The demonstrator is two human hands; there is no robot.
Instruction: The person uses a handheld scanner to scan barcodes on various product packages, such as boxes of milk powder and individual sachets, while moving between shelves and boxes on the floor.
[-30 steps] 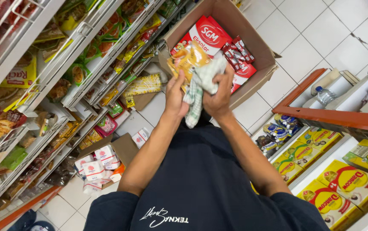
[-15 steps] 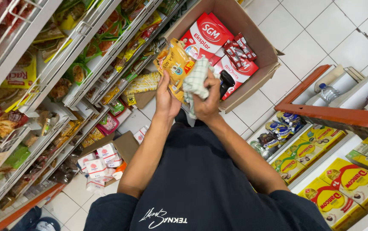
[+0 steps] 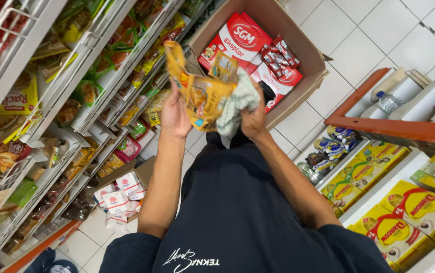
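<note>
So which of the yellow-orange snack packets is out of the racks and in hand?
The crinkled packet lifted above the cardboard box, gripped by the left hand; the right hand presses a checked cloth against it. The others sit in the racks.

Both arms raised, left hand [image 3: 175,115], right hand [image 3: 253,120] gripping

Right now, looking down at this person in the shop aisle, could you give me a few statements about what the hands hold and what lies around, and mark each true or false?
1. The left hand holds a yellow-orange snack packet. True.
2. The right hand holds a glass bottle. False: it grips a pale checked cloth pressed against the packet.
3. An open cardboard box with red cartons stands on the tiled floor ahead. True.
4. The wire shelves on the person's left are bare. False: they are full of packets.
5. Yellow boxes fill the low shelf on the right. True.
</note>
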